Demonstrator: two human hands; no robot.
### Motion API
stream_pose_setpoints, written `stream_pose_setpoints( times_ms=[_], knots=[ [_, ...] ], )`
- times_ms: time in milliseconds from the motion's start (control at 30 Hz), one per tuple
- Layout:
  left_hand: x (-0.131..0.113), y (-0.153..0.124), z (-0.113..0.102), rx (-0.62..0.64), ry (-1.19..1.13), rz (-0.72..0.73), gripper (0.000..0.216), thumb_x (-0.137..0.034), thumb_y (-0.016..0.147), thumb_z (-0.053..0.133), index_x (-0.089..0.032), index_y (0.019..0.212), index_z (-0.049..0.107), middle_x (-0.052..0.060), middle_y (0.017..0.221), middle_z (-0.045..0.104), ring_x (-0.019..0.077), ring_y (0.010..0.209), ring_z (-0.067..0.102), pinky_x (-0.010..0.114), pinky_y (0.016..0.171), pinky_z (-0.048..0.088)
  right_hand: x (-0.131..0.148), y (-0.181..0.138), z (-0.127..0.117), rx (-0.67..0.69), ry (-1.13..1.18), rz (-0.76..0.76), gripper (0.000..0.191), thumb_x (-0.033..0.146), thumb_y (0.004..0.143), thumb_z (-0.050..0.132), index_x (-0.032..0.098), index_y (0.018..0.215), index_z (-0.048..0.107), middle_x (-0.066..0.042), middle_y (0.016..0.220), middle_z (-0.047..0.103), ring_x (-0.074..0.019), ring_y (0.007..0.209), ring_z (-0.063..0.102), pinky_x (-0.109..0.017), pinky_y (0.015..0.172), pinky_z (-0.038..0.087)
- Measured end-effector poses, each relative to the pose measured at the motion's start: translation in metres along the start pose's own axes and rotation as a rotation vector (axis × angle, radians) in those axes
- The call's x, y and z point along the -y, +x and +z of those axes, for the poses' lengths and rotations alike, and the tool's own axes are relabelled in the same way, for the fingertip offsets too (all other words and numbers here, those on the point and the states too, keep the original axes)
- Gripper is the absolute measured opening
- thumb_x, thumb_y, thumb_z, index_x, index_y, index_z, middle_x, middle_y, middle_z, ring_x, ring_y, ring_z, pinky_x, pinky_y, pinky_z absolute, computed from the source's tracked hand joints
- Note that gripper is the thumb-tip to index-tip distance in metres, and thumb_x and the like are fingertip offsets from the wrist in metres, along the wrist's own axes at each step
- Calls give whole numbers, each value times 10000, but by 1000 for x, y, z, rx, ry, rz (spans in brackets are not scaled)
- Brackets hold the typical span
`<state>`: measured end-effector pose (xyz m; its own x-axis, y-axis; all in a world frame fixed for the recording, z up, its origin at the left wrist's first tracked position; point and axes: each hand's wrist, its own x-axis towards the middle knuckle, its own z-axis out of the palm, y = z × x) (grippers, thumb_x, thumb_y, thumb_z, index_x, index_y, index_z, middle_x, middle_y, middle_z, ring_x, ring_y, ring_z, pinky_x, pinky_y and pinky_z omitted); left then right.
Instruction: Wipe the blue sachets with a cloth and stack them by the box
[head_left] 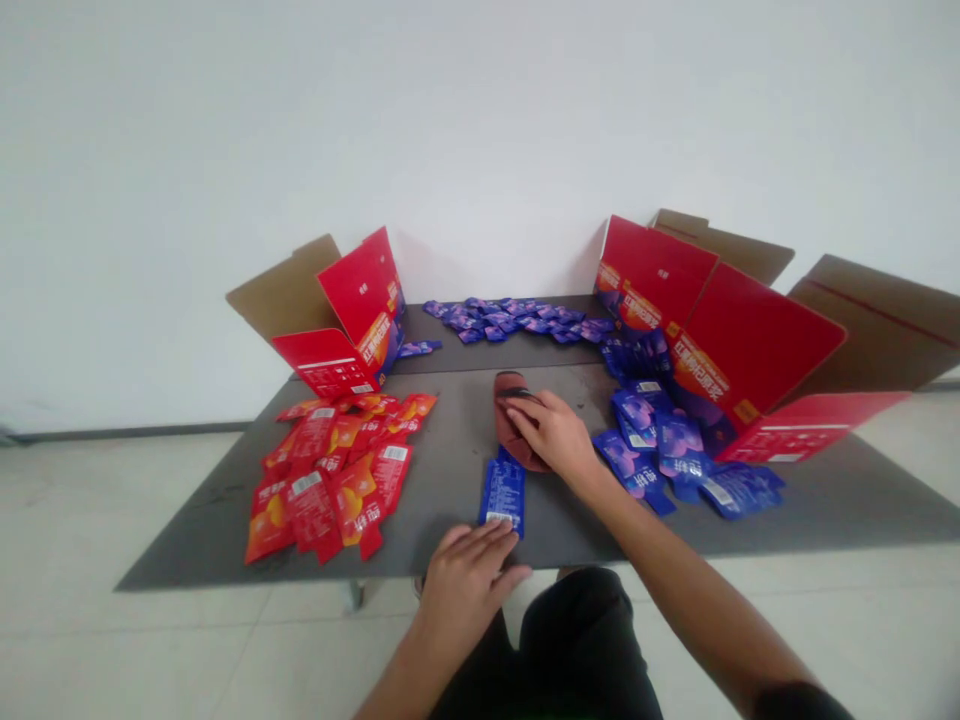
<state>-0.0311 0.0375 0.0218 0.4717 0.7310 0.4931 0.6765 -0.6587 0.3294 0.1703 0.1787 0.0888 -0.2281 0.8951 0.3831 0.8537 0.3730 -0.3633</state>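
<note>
A blue pouch [502,495] with white print and a barcode lies near the table's front edge. My left hand [469,575] rests on its near end, fingers stretched out flat. Over the pouch's far end lies a reddish-brown cloth [506,440], folded or bunched, with a dark band near its top. My right hand [551,430] grips the cloth with closed fingers at that band; what is under the fingers is hidden.
Red-orange pouches [337,480] lie piled at the left, blue-purple pouches [660,445] at the right. More purple pouches [517,318] are spread along the back. Open red cartons stand at the left [360,310] and right [757,340]; a white wall [480,130] rises behind.
</note>
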Motion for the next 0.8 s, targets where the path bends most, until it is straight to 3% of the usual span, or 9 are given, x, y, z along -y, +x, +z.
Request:
stream_pose_setpoints(
  times_ms=[100, 200, 333, 467, 567, 700, 800],
  knots=[
    [7, 33, -12, 8, -12, -134, 317, -416, 1083, 483, -214, 1134, 722, 45, 986, 797, 199, 849, 746, 389, 879, 513, 2, -39, -24, -233, 216, 48, 361, 425, 1065, 485, 307, 1334, 694, -61, 1125, 680, -194, 1041, 662, -313, 949, 512],
    [19, 70, -8, 29, 105, -308, 327, -420, 1071, 494, -202, 1189, 707, 92, 1078, 752, 261, 1013, 697, 420, 926, 491, 1, -85, -34, -323, 325, 129, 341, 438, 1034, 546, 311, 1299, 720, -56, 1070, 688, -207, 993, 665, -337, 904, 529],
    [34, 99, 13, 161, 143, -483, 443, -471, 959, 669, -118, 1227, 687, 191, 1154, 669, 357, 1144, 633, 458, 952, 499, -6, -134, -23, -338, 394, 250, 320, 450, 1006, 588, 307, 1240, 752, -60, 1064, 707, -227, 983, 675, -369, 891, 542],
    [47, 109, 27, 223, 36, -501, 381, -398, 883, 772, -118, 1133, 708, 170, 1079, 702, 326, 1052, 690, 410, 921, 517, -10, -159, -8, -324, 464, 287, 319, 447, 1002, 592, 302, 1238, 749, -60, 1064, 711, -234, 998, 676, -388, 911, 539],
    [55, 118, 24, 253, -98, -483, 316, -342, 841, 805, -149, 1080, 729, 104, 984, 750, 263, 930, 718, 334, 841, 535, -10, -165, -4, -318, 474, 292, 322, 449, 1002, 591, 304, 1246, 743, -61, 1068, 703, -238, 1006, 673, -401, 931, 531],
    [49, 126, -1, 192, -256, -416, 222, -367, 921, 697, -153, 944, 751, 33, 856, 736, 190, 792, 692, 267, 730, 530, -12, -165, -4, -315, 481, 286, 318, 449, 1003, 590, 311, 1248, 738, -58, 1083, 700, -239, 1013, 674, -399, 933, 529],
    [34, 118, -26, 76, -319, -340, 246, -366, 994, 611, -170, 1024, 757, 57, 1010, 728, 187, 942, 687, 286, 854, 525, -12, -164, -3, -314, 478, 290, 319, 447, 1005, 584, 310, 1249, 738, -60, 1076, 698, -239, 1017, 672, -395, 932, 532]
  ],
)
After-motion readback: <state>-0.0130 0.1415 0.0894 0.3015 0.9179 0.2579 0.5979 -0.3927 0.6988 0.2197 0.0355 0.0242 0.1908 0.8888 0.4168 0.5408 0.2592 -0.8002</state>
